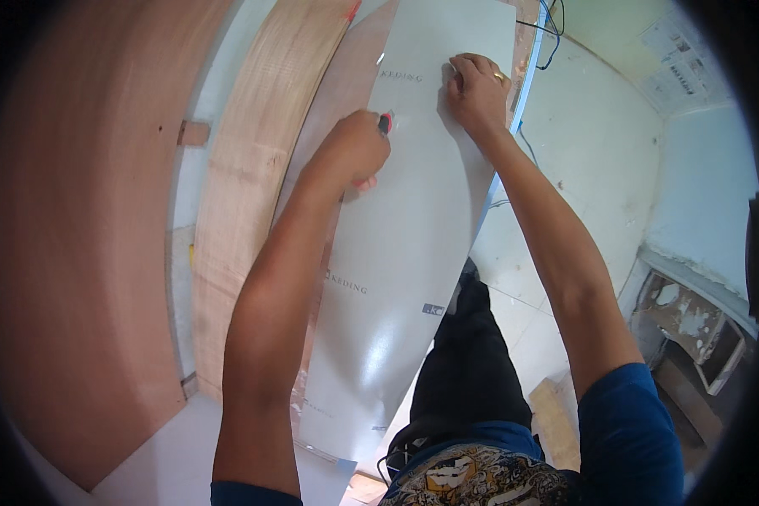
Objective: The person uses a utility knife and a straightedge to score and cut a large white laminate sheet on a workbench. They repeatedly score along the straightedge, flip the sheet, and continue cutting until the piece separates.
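Note:
A long light-grey laminate sheet (405, 228) with a glossy surface and small printed marks lies lengthwise before me, over reddish-brown board. Over its left edge my left hand (358, 148) is closed around a small red and black hand tool (385, 123). Most of that tool is hidden in the fist, so its exact kind does not show; a bit of red also peeks out below the hand. My right hand (479, 93), with a ring on one finger, rests farther along near the sheet's right edge. Its fingers are curled together, and anything between them is hidden.
A long wooden plank (249, 169) runs to the left of the sheet, with a wide brown panel (84, 228) beyond it. Dark cables (551, 34) hang at the far right corner. Pale floor tiles (578, 202) and a worn wooden box (691, 329) lie to the right.

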The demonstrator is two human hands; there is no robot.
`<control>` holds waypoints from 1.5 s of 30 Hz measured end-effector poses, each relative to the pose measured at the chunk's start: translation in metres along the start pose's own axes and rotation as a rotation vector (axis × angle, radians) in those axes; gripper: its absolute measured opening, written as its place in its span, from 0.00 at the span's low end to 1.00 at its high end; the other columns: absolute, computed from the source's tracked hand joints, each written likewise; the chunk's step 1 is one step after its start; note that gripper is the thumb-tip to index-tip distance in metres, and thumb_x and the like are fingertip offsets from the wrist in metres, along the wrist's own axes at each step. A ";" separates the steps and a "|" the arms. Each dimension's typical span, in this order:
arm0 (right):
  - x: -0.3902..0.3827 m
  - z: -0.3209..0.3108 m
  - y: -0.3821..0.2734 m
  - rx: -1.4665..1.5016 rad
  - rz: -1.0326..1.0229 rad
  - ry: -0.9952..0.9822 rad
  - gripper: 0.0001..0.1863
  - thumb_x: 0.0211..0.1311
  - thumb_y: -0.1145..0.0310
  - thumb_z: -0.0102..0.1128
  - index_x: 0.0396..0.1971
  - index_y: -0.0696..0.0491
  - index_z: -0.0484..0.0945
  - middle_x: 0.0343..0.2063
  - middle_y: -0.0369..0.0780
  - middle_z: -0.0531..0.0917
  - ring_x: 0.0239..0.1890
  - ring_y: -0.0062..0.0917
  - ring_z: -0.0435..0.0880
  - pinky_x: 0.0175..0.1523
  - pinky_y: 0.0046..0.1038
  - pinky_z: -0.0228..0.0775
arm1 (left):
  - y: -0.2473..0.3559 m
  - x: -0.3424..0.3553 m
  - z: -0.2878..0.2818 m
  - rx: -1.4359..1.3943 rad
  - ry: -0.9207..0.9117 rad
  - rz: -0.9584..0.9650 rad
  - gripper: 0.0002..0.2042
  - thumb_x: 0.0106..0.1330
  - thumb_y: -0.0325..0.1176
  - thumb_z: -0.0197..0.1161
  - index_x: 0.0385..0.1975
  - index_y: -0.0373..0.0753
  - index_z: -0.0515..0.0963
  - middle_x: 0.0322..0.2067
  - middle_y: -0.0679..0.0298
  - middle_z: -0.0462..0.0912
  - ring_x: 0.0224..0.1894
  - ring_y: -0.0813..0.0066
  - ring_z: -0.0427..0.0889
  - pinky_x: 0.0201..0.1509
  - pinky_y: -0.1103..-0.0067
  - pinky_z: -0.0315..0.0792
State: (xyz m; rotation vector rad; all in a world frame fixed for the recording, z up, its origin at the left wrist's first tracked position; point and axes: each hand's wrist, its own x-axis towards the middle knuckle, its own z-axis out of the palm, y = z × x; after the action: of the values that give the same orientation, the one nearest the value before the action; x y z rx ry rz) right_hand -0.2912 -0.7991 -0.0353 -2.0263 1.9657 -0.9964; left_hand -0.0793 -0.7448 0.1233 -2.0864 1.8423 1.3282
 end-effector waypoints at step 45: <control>-0.127 -0.010 -0.056 -0.349 0.038 -0.104 0.30 0.81 0.46 0.43 0.77 0.34 0.69 0.82 0.37 0.63 0.85 0.44 0.54 0.80 0.75 0.32 | -0.076 -0.072 0.073 0.231 0.181 0.054 0.24 0.76 0.29 0.57 0.71 0.32 0.71 0.43 0.38 0.87 0.45 0.41 0.87 0.50 0.57 0.79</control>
State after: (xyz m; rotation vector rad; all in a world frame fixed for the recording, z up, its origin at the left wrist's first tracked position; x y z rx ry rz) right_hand -0.2399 -0.6702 -0.0421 -2.1464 2.2375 -0.5559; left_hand -0.0498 -0.6263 0.0856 -2.1076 2.0236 0.9092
